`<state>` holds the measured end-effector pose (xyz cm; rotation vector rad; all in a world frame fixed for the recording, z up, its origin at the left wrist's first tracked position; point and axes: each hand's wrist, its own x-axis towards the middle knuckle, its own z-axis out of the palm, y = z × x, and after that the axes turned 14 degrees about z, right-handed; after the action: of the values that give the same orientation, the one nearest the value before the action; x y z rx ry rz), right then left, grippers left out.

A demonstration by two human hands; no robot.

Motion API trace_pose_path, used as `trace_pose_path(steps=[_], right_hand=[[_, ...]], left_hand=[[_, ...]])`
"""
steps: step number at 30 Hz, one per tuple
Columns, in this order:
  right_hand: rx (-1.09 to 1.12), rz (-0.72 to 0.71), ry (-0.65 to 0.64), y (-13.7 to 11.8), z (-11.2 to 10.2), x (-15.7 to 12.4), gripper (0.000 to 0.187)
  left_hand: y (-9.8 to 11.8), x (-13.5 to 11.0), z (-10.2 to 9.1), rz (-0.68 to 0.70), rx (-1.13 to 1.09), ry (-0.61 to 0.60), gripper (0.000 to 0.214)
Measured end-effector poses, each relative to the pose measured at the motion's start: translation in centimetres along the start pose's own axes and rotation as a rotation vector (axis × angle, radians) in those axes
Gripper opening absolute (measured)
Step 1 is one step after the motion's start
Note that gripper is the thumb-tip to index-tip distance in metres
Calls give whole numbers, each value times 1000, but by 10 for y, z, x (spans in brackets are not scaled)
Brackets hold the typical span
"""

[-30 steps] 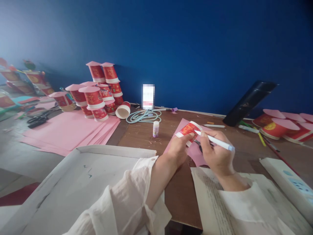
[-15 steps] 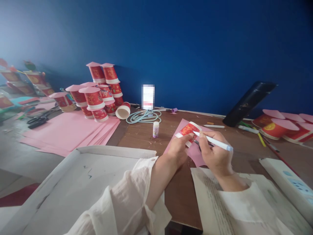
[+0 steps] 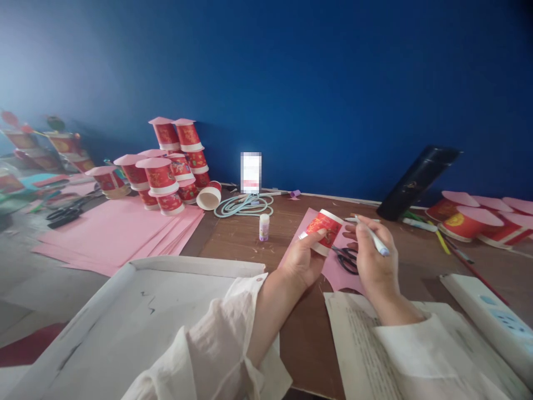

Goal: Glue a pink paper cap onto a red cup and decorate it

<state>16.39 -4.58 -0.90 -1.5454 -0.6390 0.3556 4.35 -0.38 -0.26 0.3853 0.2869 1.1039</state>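
A red paper cup (image 3: 327, 226) with gold print and a white rim is held tilted in my left hand (image 3: 303, 258), fingers wrapped round its near side. To the right of the cup, my right hand (image 3: 378, 266) grips a white marker pen (image 3: 377, 240), its tip apart from the cup. Beneath both hands lies a sheet of pink paper (image 3: 339, 278) on the brown table. Black-handled scissors (image 3: 347, 260) rest on that sheet between my hands, their blades partly hidden behind the cup.
A glue stick (image 3: 264, 228) stands left of my hands. Stacked red cups (image 3: 161, 175) and pink sheets (image 3: 112, 228) are at left. Behind are a coiled cable (image 3: 237, 206) and a leaning black cylinder (image 3: 416, 183). A power strip (image 3: 495, 311) and an open book (image 3: 353, 333) lie at right.
My right hand with the marker has drawn back rightward from the cup. The cup has turned more upright in my left hand, and the scissors show more. The view has tilted slightly up.
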Motion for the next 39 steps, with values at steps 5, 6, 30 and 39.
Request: trace_pose_path(steps=[5,6,30,39], right_hand=[[105,162,-175,9,4,0,46],[156,199,-211,10,6,0,47],[725,607,-419,2,5,22,40],[722,565,-375,8,4,29,45]], left_hand=[[0,-1,-2,17,1,-61,21],[0,-2,-1,26,-4,-66,20],[-9,-12,1,-12,124,-111,33],[-11,-8,-7,-122,109,-2,14]])
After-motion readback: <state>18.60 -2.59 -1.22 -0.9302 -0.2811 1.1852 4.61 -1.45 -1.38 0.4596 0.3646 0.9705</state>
